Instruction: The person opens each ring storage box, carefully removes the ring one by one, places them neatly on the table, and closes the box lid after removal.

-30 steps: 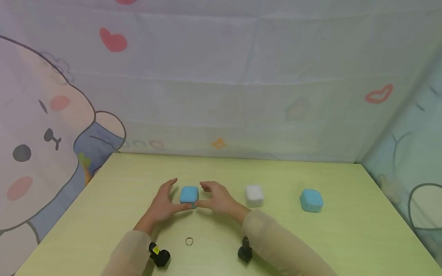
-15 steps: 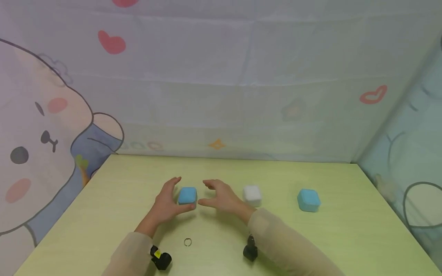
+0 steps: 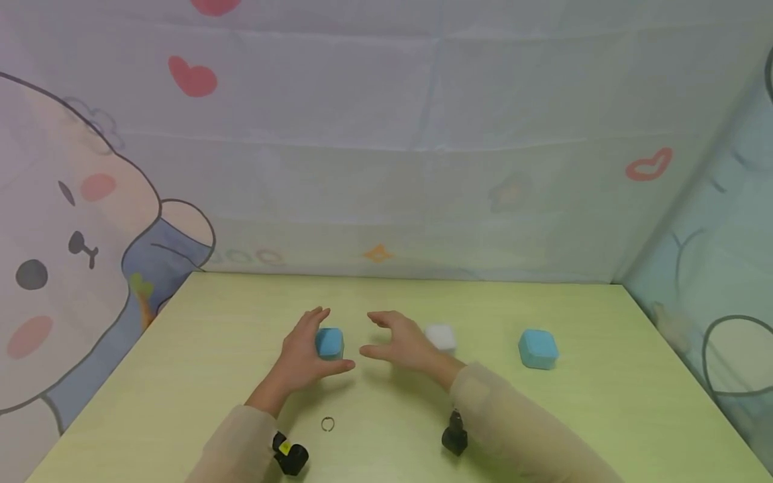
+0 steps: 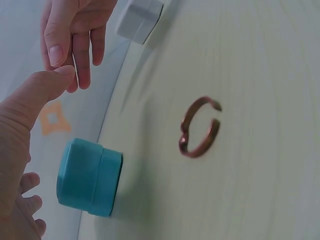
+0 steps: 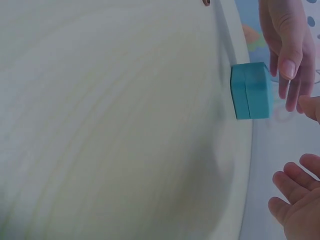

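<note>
A small blue box (image 3: 330, 343) with a seam round its side stands on the table, its left edge partly hidden in the head view by my left hand (image 3: 302, 354). That hand hovers with fingers and thumb spread; in the left wrist view the blue box (image 4: 87, 177) stands apart from the thumb. My right hand (image 3: 401, 343) is held in the air to the box's right, fingers extended, holding nothing. Between the forearms lies an open-ended ring (image 4: 202, 147), coppery in the left wrist view. Just behind my right hand stands a white box (image 3: 441, 337), partly covered by it.
Another blue box (image 3: 539, 349) stands farther right on the pale table (image 3: 634, 416). A printed cloth (image 3: 338, 188) hangs behind the table's far edge. Black wrist cameras (image 3: 291, 457) hang under both sleeves.
The thumbs met in front of the blue box; now a gap separates the hands. My right hand has drawn away rightward, and my left hand has shifted right, across the box's edge. The boxes stay put.
</note>
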`<action>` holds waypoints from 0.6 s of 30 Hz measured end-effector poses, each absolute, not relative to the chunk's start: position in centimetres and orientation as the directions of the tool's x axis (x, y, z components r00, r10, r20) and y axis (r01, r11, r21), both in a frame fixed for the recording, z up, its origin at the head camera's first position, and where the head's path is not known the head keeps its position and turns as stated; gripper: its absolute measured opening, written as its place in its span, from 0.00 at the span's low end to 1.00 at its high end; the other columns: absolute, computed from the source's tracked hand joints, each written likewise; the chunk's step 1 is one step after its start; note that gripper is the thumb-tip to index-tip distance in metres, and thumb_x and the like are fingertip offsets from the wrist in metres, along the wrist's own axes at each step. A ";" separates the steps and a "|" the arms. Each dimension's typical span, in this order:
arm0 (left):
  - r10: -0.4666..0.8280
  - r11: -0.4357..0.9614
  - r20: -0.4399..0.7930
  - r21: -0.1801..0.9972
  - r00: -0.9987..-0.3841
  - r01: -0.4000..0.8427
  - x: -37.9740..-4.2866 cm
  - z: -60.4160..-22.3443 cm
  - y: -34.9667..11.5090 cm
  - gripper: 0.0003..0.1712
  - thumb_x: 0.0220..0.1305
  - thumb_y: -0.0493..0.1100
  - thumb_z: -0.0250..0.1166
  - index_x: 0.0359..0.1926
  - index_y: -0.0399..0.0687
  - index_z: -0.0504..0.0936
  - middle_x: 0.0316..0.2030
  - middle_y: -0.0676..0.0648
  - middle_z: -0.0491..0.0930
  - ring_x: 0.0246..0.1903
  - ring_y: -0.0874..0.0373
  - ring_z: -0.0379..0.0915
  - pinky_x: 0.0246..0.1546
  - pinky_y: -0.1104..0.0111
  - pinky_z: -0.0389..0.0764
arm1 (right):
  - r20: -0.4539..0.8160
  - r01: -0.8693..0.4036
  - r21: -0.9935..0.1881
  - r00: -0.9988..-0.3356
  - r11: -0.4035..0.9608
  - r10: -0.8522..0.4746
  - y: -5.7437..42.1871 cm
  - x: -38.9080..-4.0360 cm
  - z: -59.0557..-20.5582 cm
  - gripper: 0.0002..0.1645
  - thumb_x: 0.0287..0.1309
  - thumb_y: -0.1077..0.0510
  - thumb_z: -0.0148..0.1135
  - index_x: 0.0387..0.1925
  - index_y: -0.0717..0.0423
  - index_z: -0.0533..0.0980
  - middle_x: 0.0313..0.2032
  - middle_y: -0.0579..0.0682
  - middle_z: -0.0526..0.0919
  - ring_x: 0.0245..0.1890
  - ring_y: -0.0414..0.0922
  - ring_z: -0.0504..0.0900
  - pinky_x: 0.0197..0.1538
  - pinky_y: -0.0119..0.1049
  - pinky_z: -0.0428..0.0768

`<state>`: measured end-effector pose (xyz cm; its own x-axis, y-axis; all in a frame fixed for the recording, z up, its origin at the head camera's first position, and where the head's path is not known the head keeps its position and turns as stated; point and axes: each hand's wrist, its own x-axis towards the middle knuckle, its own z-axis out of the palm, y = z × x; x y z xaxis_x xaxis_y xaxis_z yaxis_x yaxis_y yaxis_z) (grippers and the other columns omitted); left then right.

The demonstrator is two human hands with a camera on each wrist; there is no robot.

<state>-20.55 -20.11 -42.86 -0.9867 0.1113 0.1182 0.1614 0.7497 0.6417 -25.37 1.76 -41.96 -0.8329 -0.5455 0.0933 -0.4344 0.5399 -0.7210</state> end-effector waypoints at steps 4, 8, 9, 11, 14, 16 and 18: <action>0.124 0.755 0.136 0.630 -0.983 0.182 -20.5 -42.5 -19.6 0.61 0.43 0.62 0.74 0.72 0.45 0.53 0.72 0.38 0.49 0.72 0.37 0.40 0.63 0.34 0.48 | 0.095 -0.436 -0.722 -0.832 0.537 -0.547 2.3 -25.3 -41.6 0.41 0.53 0.43 0.66 0.66 0.53 0.65 0.64 0.52 0.70 0.63 0.51 0.70 0.62 0.50 0.70; 0.138 0.767 0.142 0.610 -0.980 0.197 -20.4 -42.3 -19.1 0.62 0.43 0.62 0.74 0.72 0.45 0.53 0.72 0.39 0.50 0.72 0.38 0.40 0.64 0.35 0.47 | 0.092 -0.435 -0.726 -0.829 0.533 -0.552 2.8 -25.2 -41.3 0.42 0.53 0.43 0.66 0.67 0.52 0.64 0.65 0.51 0.69 0.64 0.51 0.69 0.63 0.50 0.70; 0.141 0.771 0.145 0.605 -0.979 0.201 -20.4 -42.2 -19.0 0.61 0.43 0.62 0.74 0.72 0.45 0.53 0.72 0.39 0.50 0.72 0.38 0.40 0.64 0.35 0.47 | 0.090 -0.434 -0.724 -0.829 0.535 -0.551 2.9 -25.1 -41.3 0.42 0.53 0.42 0.66 0.67 0.51 0.64 0.65 0.50 0.69 0.64 0.51 0.69 0.63 0.50 0.70; 0.148 0.773 0.153 0.598 -0.977 0.211 -20.3 -42.1 -18.8 0.61 0.43 0.62 0.74 0.72 0.45 0.53 0.72 0.39 0.51 0.72 0.38 0.40 0.64 0.35 0.47 | 0.088 -0.433 -0.722 -0.831 0.540 -0.549 3.2 -25.1 -41.2 0.42 0.53 0.42 0.66 0.67 0.50 0.64 0.65 0.50 0.69 0.64 0.51 0.69 0.63 0.50 0.70; 0.155 0.767 0.161 0.603 -0.975 0.221 -20.2 -42.0 -18.4 0.61 0.43 0.62 0.74 0.72 0.45 0.53 0.72 0.40 0.51 0.72 0.38 0.40 0.65 0.36 0.46 | 0.090 -0.431 -0.721 -0.835 0.543 -0.543 3.6 -25.0 -41.2 0.42 0.52 0.43 0.67 0.67 0.49 0.64 0.65 0.49 0.68 0.65 0.51 0.68 0.63 0.51 0.69; 0.160 0.763 0.160 0.606 -0.974 0.225 -20.2 -42.0 -18.1 0.61 0.42 0.62 0.74 0.72 0.44 0.54 0.72 0.40 0.51 0.72 0.39 0.39 0.65 0.36 0.45 | 0.093 -0.429 -0.723 -0.837 0.541 -0.540 3.9 -25.0 -41.2 0.43 0.52 0.43 0.67 0.67 0.49 0.64 0.65 0.49 0.68 0.65 0.51 0.68 0.64 0.51 0.68; 0.167 0.765 0.161 0.601 -0.973 0.231 -20.2 -42.0 -17.8 0.62 0.42 0.62 0.74 0.72 0.44 0.53 0.72 0.40 0.51 0.73 0.39 0.39 0.66 0.36 0.44 | 0.100 -0.430 -0.724 -0.839 0.540 -0.535 4.3 -25.1 -41.1 0.43 0.51 0.43 0.68 0.67 0.49 0.64 0.65 0.49 0.69 0.65 0.50 0.68 0.64 0.51 0.68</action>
<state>-20.22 -17.85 -42.02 -0.9727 0.1670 0.1608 0.2308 0.7653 0.6009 -25.06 4.27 -41.13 -0.8390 -0.5349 0.0996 -0.4300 0.5397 -0.7238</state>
